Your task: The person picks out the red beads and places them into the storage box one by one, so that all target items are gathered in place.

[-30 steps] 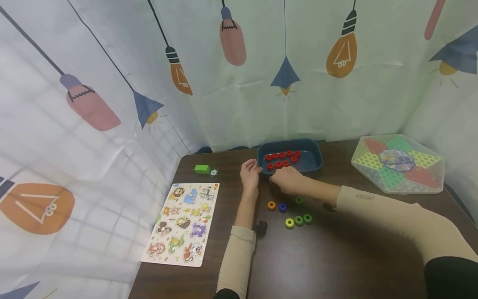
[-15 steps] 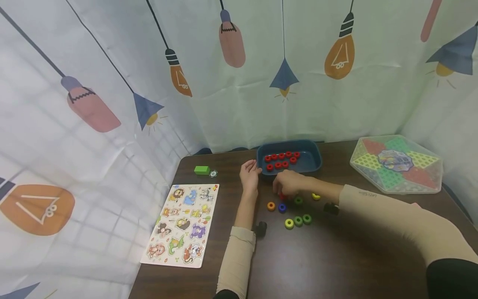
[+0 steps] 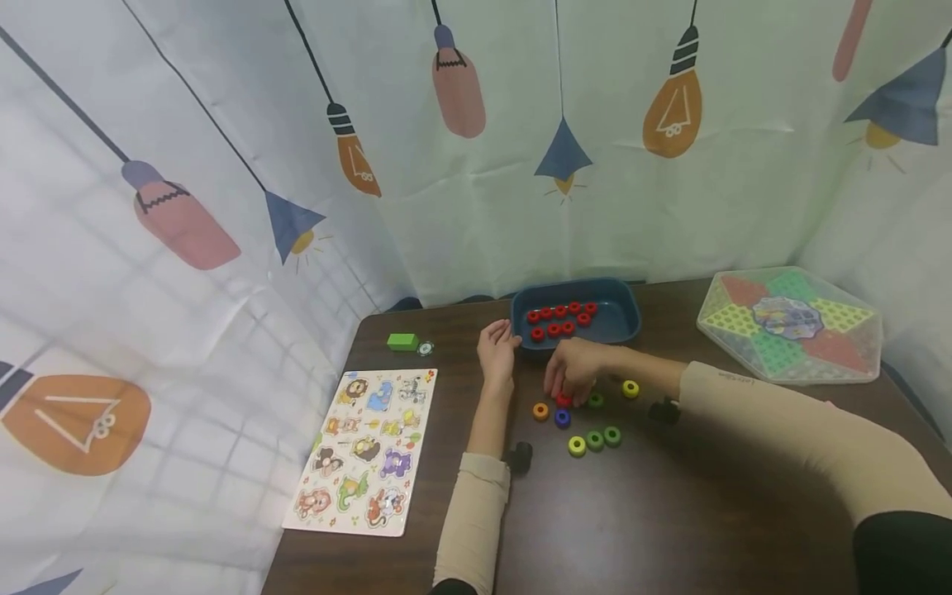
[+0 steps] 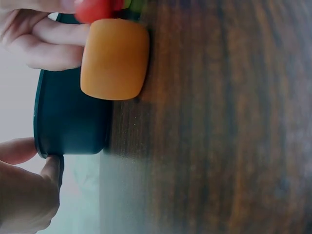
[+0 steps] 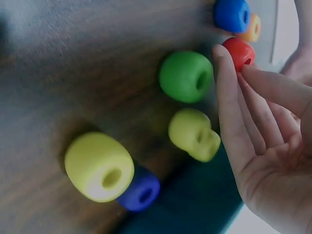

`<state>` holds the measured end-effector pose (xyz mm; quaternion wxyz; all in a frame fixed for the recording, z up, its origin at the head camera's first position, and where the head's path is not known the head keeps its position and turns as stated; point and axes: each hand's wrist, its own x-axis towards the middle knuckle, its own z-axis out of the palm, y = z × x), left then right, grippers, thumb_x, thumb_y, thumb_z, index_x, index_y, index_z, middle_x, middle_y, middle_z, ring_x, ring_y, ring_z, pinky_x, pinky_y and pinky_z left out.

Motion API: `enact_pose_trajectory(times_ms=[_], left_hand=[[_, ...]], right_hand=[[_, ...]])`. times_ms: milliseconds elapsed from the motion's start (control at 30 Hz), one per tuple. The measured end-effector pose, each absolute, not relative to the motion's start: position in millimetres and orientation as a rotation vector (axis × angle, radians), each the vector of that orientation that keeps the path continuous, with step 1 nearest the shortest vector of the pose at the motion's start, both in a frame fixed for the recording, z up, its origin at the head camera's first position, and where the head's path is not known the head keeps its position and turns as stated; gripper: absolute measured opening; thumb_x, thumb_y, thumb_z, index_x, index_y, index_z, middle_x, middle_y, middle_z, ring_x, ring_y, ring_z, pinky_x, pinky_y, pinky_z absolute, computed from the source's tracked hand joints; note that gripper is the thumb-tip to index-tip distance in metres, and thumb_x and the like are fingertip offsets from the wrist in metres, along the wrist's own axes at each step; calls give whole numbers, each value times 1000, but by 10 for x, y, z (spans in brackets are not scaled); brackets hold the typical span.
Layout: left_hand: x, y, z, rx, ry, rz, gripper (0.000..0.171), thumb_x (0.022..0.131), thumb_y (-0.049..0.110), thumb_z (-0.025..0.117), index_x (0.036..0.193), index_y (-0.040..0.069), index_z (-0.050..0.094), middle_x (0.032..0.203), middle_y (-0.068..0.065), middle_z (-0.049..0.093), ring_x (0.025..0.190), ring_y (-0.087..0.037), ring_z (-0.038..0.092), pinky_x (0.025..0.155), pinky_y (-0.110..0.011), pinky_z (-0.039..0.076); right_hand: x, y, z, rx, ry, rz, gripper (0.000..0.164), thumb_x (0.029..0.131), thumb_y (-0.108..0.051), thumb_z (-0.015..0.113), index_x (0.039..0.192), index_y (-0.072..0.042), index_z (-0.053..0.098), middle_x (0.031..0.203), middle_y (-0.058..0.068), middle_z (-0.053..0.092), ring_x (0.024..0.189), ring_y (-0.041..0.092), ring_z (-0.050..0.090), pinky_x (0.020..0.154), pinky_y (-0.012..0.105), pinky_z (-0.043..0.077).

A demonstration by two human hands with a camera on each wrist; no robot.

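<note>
My left hand (image 3: 497, 351) pinches the rim of the dark blue tray (image 3: 616, 326) at its left end; the left wrist view shows thumb and finger at the tray wall (image 4: 73, 117). Several red beads (image 3: 561, 311) lie inside. In front of the tray, my right hand (image 3: 580, 364) pinches a red bead (image 5: 238, 52) between thumb and forefinger, low over the table. Close around it sit a blue bead (image 3: 563, 418), an orange bead (image 3: 540, 411) and a green bead (image 3: 596, 400). A yellow bead (image 3: 630, 388) lies beside the right wrist.
Nearer me are a yellow bead (image 3: 577, 446) and two green beads (image 3: 603, 437). To the left lie an animal puzzle board (image 3: 364, 450), a green block (image 3: 402, 341) and a small round disc (image 3: 426, 349). A hexagonal game box (image 3: 792, 326) stands at the right.
My right hand has drawn back from the tray's front edge towards the loose beads and now holds a red one. A yellow bead has come into view by the wrist. The left hand stays put.
</note>
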<state>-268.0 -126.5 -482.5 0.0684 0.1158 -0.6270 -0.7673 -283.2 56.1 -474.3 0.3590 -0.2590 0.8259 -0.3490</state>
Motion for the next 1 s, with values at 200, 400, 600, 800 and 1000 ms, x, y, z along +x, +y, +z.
enact_pose_trajectory(times_ms=[200, 400, 600, 800, 1000], left_hand=[[-2696, -1256, -4865, 341, -1884, -2307, 53, 87, -14, 59, 137, -9, 41, 142, -27, 45, 134, -33, 45, 107, -35, 43], [-2842, -1276, -5114, 350, -1846, -2293, 53, 88, -12, 59, 138, -5, 43, 139, -18, 51, 132, -25, 49, 107, -32, 43], [-2850, -1287, -5121, 366, -1845, -2257, 50, 86, -13, 60, 134, -5, 47, 135, -19, 54, 129, -25, 52, 104, -32, 46], [-2864, -1300, -5161, 388, -1836, -2254, 48, 85, -13, 61, 130, -3, 50, 134, -19, 55, 129, -25, 52, 104, -33, 46], [-2869, -1267, -5176, 365, -1848, -2246, 51, 84, -12, 62, 133, -4, 48, 134, -19, 55, 128, -25, 53, 103, -31, 47]], right_hand=[[-3030, 702, -4446, -710, 2106, -931, 35, 76, 14, 61, 105, -4, 73, 92, 9, 74, 71, 31, 73, 63, 43, 61], [-3409, 940, -4079, -657, 2167, -870, 35, 82, 11, 60, 115, 1, 68, 102, 12, 73, 79, 31, 73, 69, 42, 61], [-3787, 1138, -4040, -548, 2202, -871, 40, 83, 13, 52, 122, 7, 60, 111, 20, 68, 83, 34, 72, 73, 45, 60], [-3966, 1229, -4265, -475, 2223, -839, 35, 86, 13, 52, 119, 7, 64, 113, 24, 66, 89, 38, 71, 79, 48, 59], [-4029, 1276, -4494, -486, 2279, -794, 36, 82, 15, 53, 113, 5, 68, 113, 22, 67, 90, 34, 71, 79, 46, 59]])
